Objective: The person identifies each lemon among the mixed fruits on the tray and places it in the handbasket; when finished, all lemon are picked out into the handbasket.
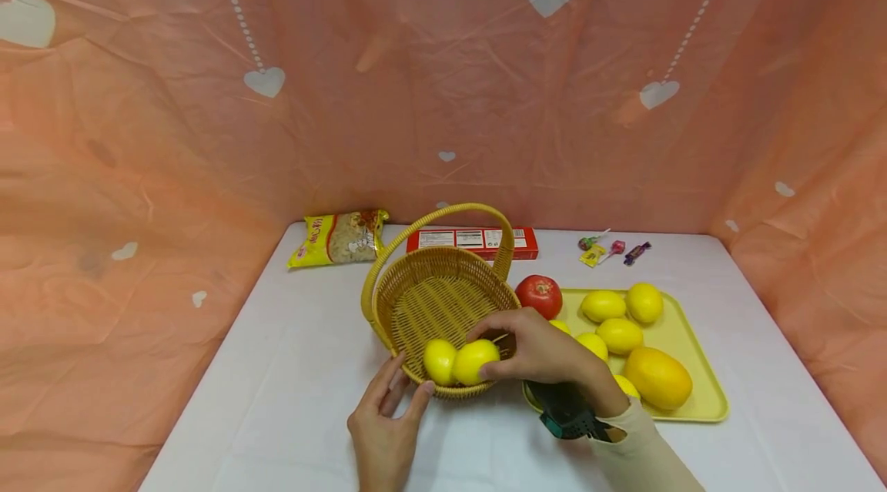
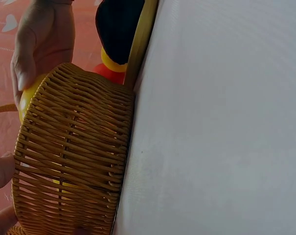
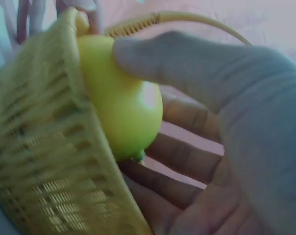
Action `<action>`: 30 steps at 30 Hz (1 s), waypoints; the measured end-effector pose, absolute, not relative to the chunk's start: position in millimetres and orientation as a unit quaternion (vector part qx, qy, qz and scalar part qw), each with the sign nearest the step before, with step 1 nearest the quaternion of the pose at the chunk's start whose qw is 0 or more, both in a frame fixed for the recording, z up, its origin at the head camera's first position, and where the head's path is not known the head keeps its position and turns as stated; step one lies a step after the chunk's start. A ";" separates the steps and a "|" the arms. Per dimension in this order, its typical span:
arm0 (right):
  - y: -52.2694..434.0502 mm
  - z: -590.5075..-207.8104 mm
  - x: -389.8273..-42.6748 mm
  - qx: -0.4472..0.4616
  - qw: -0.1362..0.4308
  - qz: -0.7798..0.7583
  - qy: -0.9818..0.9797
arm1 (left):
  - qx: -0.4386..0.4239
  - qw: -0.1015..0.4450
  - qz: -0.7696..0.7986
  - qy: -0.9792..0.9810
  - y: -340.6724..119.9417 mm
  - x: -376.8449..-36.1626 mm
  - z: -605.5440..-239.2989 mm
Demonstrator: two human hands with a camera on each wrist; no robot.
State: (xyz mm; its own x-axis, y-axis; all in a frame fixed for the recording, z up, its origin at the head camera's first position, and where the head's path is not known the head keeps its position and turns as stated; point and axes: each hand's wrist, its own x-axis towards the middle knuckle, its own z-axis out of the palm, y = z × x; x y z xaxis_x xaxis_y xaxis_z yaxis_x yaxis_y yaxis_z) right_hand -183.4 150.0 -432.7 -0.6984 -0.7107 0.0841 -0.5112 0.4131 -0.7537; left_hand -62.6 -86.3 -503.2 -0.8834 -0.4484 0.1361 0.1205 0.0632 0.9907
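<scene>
A brown wicker basket [image 1: 443, 299] with a tall arched handle stands on the table in the head view. Inside its near side, two yellow lemons lie against each other, a left lemon [image 1: 439, 361] and a right lemon [image 1: 476, 362]. My right hand [image 1: 537, 346] reaches over the rim and holds the right lemon, its thumb pressed on the skin in the right wrist view. With thumb and fingers at the near-left rim, my left hand [image 1: 388, 419] grips the basket. The left wrist view shows the woven wall [image 2: 74, 152] close up; most of the left hand is outside it.
Right of the basket, a yellow tray [image 1: 703, 384] bears several lemons [image 1: 620, 336] and a mango [image 1: 658, 378]. A red round fruit [image 1: 539, 296] sits by the tray's far-left corner. Behind are a yellow snack bag [image 1: 339, 238], a red box [image 1: 527, 244] and small candies [image 1: 617, 247].
</scene>
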 end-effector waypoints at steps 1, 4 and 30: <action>146.7 -434.1 -182.0 -0.366 0.123 -0.392 0.835 | 0.119 0.207 -0.677 -0.697 -86.3 -62.4 -503.2; 137.4 -436.6 -178.0 -0.368 0.121 -0.383 0.838 | 0.123 0.202 -0.679 -0.695 -86.4 -61.9 -503.3; 260.9 -408.4 -197.6 -0.259 0.054 -0.500 0.825 | 0.125 0.208 -0.670 -0.702 -87.7 -62.8 -504.8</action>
